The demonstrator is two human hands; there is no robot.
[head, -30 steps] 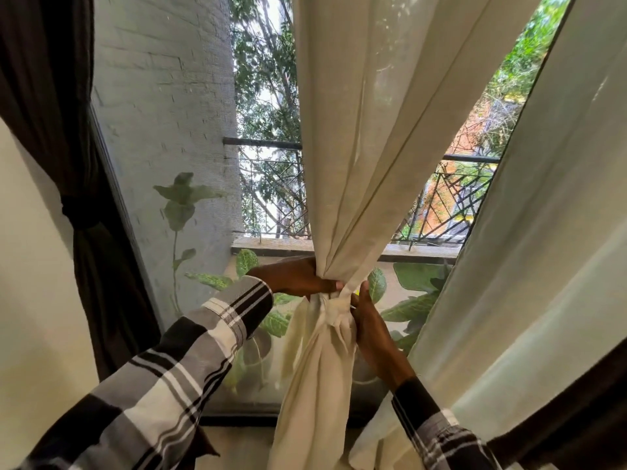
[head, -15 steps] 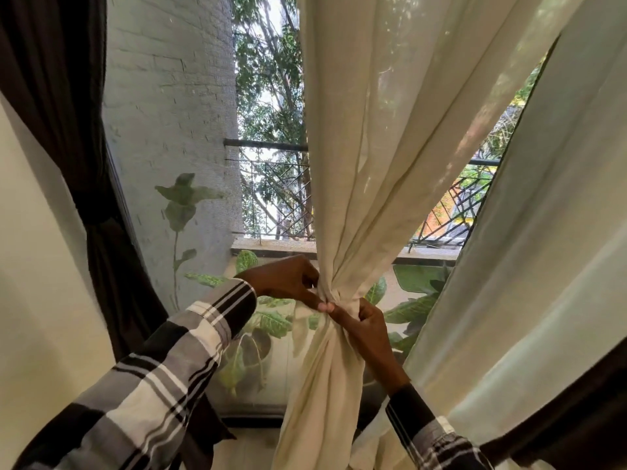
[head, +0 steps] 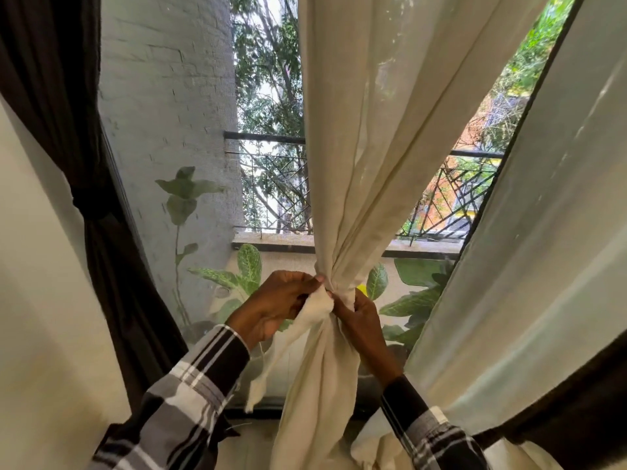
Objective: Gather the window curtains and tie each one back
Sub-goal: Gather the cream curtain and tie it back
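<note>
Hanging mid-window, ahead of the balcony railing (head: 271,184): cream curtain (head: 366,137), gathered to a narrow waist just below the railing's ledge. Left of it against the wall, dark curtain (head: 101,212), already cinched. Right of it, second pale curtain (head: 543,232), loose and untied. At the waist, tie strip (head: 315,305) wrapped round, one tail dangling down-left. Left hand (head: 271,307) pinching the strip's bunched end; right hand (head: 363,317) curled round the gathered folds just beneath the waist. Probable risk: knot half-formed, so easing either grip could let the wrap slacken and the folds spill open again.
</note>
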